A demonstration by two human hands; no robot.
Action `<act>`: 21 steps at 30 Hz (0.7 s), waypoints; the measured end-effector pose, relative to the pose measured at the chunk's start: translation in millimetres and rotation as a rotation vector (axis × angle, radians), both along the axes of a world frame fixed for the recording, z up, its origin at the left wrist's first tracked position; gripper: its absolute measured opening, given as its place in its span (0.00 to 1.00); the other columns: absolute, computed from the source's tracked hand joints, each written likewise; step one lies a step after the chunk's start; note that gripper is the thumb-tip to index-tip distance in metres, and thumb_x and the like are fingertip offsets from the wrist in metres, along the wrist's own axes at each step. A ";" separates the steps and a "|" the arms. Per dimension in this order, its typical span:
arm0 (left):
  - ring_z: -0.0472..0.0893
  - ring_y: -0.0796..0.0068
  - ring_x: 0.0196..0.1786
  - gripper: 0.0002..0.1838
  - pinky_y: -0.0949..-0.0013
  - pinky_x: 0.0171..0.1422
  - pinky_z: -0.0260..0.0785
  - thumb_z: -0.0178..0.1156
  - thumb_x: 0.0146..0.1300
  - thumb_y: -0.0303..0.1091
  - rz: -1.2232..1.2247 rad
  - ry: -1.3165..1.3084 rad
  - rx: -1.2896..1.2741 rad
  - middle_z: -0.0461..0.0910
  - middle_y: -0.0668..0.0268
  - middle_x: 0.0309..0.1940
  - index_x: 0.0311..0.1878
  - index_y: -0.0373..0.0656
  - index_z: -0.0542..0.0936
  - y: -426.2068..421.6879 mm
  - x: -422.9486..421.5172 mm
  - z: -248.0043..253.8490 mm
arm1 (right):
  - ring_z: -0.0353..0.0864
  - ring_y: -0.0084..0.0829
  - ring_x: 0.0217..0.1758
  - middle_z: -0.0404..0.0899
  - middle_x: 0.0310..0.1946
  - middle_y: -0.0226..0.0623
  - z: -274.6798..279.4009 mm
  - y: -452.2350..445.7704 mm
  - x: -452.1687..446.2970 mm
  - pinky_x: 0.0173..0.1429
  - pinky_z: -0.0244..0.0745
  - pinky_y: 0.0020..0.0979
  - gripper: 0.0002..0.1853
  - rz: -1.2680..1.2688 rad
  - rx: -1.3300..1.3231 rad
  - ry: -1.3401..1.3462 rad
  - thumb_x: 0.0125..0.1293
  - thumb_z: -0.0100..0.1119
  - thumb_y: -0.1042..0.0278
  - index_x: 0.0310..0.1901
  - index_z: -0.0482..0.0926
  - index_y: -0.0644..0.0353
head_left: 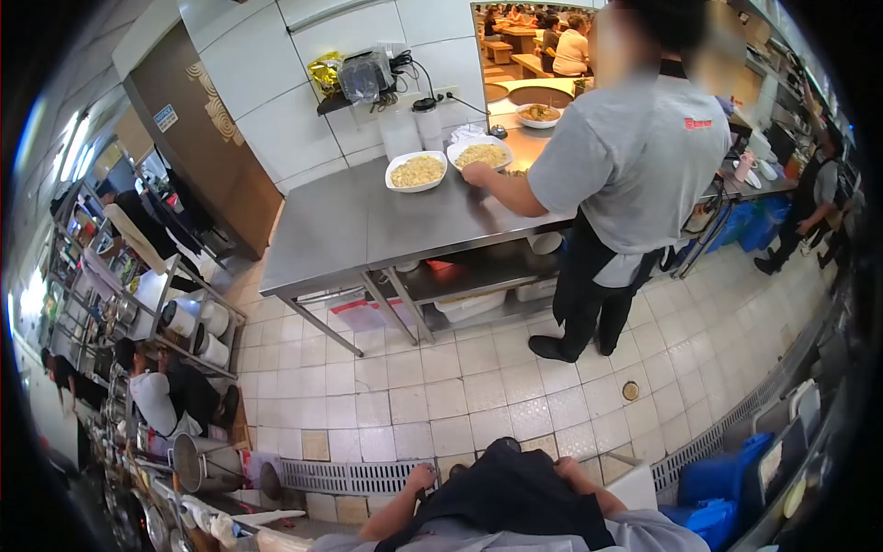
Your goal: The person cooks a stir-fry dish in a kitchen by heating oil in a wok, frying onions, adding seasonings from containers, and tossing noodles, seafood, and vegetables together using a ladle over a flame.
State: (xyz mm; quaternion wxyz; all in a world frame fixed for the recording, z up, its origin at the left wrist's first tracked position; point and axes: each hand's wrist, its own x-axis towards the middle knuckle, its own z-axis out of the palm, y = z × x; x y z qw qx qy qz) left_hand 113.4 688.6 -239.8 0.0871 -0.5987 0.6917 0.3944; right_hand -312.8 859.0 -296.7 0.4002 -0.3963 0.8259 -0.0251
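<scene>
My left hand (421,477) is at the left side of my dark apron (506,492), its fingers curled; whether anything is inside them is too small to make out. At the apron's right edge is my right hand (569,469), also with curled fingers and its palm hidden. A white panel (632,488) stands just right of that hand. Both hands are low, above the tiled floor and well apart from the steel counter (322,225).
A co-worker (635,166) at the counter touches one of two white bowls of pale yellow food (417,172). A floor drain grate (354,477) runs before me. Blue bins (708,520) stand at right; a large pot (204,463) and a crouching person (161,396) are at left.
</scene>
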 end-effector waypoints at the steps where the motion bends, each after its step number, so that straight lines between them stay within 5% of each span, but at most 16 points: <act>1: 0.81 0.49 0.46 0.16 0.56 0.52 0.72 0.53 0.54 0.39 -0.019 0.000 0.030 0.82 0.49 0.40 0.40 0.43 0.82 0.6 -2.2 0.7 | 0.81 0.47 0.48 0.82 0.42 0.47 3.4 6.3 0.1 0.55 0.75 0.41 0.19 -0.019 -0.005 0.006 0.53 0.56 0.53 0.39 0.85 0.56; 9: 0.80 0.52 0.49 0.18 0.56 0.54 0.71 0.57 0.50 0.42 -0.132 0.009 0.109 0.82 0.52 0.42 0.42 0.44 0.82 22.4 8.5 -27.5 | 0.82 0.45 0.45 0.82 0.38 0.50 16.6 43.8 -1.0 0.51 0.76 0.41 0.18 -0.105 -0.083 0.075 0.53 0.57 0.53 0.37 0.85 0.58; 15: 0.81 0.49 0.44 0.16 0.55 0.50 0.73 0.56 0.49 0.42 -0.311 -0.008 0.023 0.82 0.50 0.38 0.36 0.42 0.83 11.8 18.7 -55.7 | 0.81 0.41 0.51 0.82 0.45 0.47 60.4 49.4 21.7 0.56 0.74 0.36 0.22 -0.189 0.063 -0.008 0.56 0.58 0.49 0.46 0.84 0.57; 16: 0.81 0.48 0.42 0.15 0.55 0.48 0.74 0.55 0.51 0.42 -0.186 -0.044 0.055 0.82 0.50 0.35 0.33 0.41 0.83 10.0 5.6 -11.8 | 0.81 0.42 0.51 0.82 0.46 0.46 63.5 48.9 23.8 0.57 0.73 0.36 0.23 -0.183 0.061 -0.020 0.56 0.58 0.49 0.46 0.83 0.56; 21: 0.81 0.49 0.43 0.16 0.54 0.49 0.73 0.53 0.54 0.43 -0.209 -0.007 -0.023 0.82 0.50 0.35 0.33 0.40 0.83 -2.1 7.5 -4.7 | 0.80 0.45 0.52 0.81 0.46 0.47 55.2 46.3 25.1 0.56 0.74 0.37 0.22 -0.161 -0.018 -0.021 0.56 0.58 0.50 0.46 0.83 0.58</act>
